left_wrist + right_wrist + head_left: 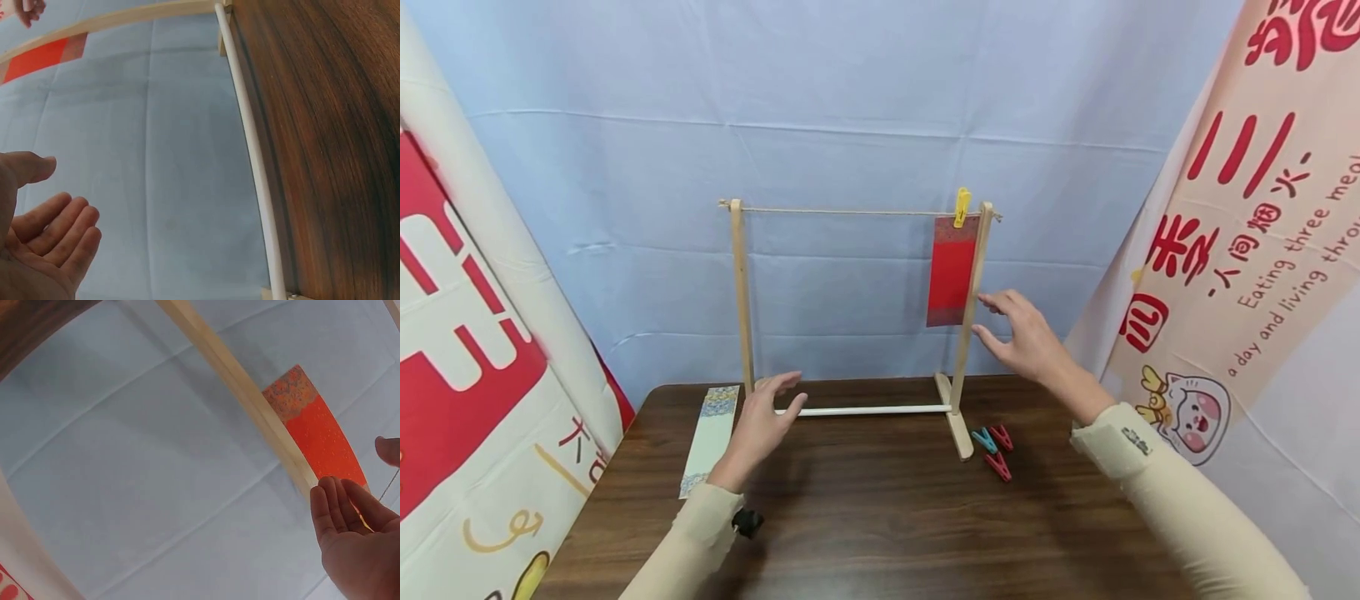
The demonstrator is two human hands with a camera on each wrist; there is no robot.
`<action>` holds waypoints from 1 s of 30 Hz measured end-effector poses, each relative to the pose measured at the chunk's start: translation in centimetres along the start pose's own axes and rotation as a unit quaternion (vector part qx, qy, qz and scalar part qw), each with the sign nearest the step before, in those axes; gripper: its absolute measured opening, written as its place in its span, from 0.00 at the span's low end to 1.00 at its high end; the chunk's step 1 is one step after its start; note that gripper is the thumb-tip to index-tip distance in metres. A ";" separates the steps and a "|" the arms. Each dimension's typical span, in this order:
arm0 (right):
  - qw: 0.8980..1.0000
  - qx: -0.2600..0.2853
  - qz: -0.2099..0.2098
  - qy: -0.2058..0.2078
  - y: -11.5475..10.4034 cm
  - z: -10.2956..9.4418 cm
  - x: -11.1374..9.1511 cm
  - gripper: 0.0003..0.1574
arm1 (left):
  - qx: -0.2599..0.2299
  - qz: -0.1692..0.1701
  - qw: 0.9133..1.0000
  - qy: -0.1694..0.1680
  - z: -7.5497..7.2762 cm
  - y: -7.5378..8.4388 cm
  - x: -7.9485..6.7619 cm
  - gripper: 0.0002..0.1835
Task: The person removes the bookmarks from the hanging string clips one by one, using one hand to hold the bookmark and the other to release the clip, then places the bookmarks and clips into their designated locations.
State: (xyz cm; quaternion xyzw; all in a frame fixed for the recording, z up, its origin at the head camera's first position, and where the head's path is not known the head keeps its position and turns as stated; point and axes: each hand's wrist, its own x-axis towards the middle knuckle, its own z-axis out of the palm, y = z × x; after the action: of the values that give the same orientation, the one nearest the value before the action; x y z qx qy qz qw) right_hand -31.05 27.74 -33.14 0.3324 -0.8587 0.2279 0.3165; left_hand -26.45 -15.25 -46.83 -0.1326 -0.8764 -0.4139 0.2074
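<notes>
A red paper strip [951,271] with patterned ends hangs from a cord [850,212], held by a yellow clothespin [962,207]. The cord spans a wooden frame [742,292], near its right post. My right hand [1026,337] is just right of that post, fingers loosely bent and thumb apart, holding nothing. Whether it touches the post I cannot tell. My left hand [766,423] hovers by the lower left of the frame, in front of the white rod [872,410], its fingers relaxed and holding nothing. The left wrist view shows its bare palm [37,269].
A pale green paper strip [711,442] with blue floral ends lies on the dark wooden table [880,517], left of the left hand. Two red clothespins [997,467] and a blue clothespin [984,440] lie by the frame's right foot [957,429]. A pale blue cloth [850,100] hangs behind.
</notes>
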 end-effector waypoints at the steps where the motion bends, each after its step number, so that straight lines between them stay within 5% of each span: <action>1: 1.000 0.000 -0.006 0.001 0.0 -0.1 0.2 0.31 | 0.002 0.004 1.000 0.001 0.1 0.1 0.1 0.24; 30: 0.998 -0.023 -0.059 0.031 -0.2 -4.2 6.7 0.33 | -0.038 0.038 0.998 -0.031 3.7 4.6 3.5 0.24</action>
State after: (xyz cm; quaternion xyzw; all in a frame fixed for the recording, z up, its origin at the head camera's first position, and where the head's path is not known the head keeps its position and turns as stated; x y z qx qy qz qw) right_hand -33.16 27.28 -25.57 0.3677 -0.8325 0.1995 0.3633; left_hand -28.57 -9.33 -44.22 -0.1860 -0.8604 -0.4346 0.1905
